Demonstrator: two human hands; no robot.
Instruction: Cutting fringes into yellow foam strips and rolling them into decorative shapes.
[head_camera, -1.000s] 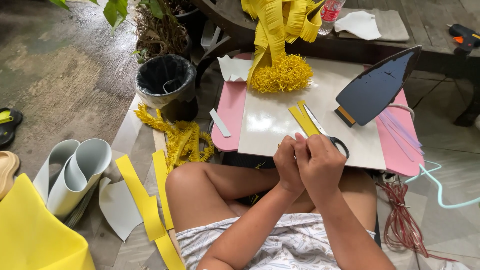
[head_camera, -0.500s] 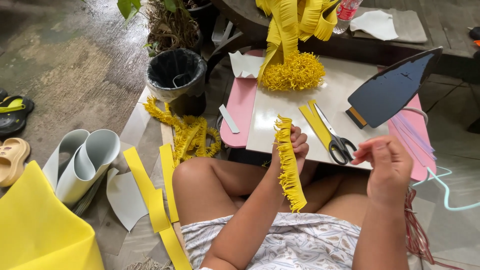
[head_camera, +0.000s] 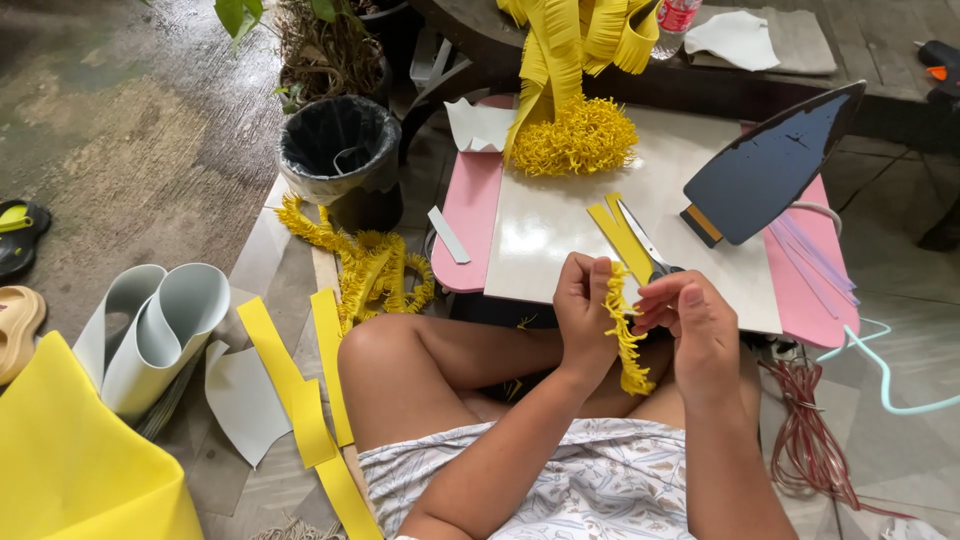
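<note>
A fringed yellow foam strip (head_camera: 626, 338) hangs down between my two hands over my lap. My left hand (head_camera: 583, 310) grips its upper end. My right hand (head_camera: 693, 325) pinches the strip from the right, fingertips touching the fringe. Just beyond my hands, scissors (head_camera: 650, 250) lie on a white board (head_camera: 560, 220) beside two flat yellow strips (head_camera: 615, 232). A curled heap of yellow fringe (head_camera: 578, 137) sits at the board's far edge, under hanging fringed yellow bands (head_camera: 570, 40).
An upturned clothes iron (head_camera: 770, 165) stands on the pink table (head_camera: 470, 215) at right. A black bin (head_camera: 338, 150) and a fringe pile (head_camera: 375, 270) lie to the left. Yellow strips (head_camera: 300, 395), white foam rolls (head_camera: 150, 335) and a yellow sheet (head_camera: 70, 470) cover the floor. Red cord (head_camera: 805, 440) lies at right.
My right hand, away from the strip half a second ago, has come back onto it. The fringed strip now hangs between both hands, held closer together.
</note>
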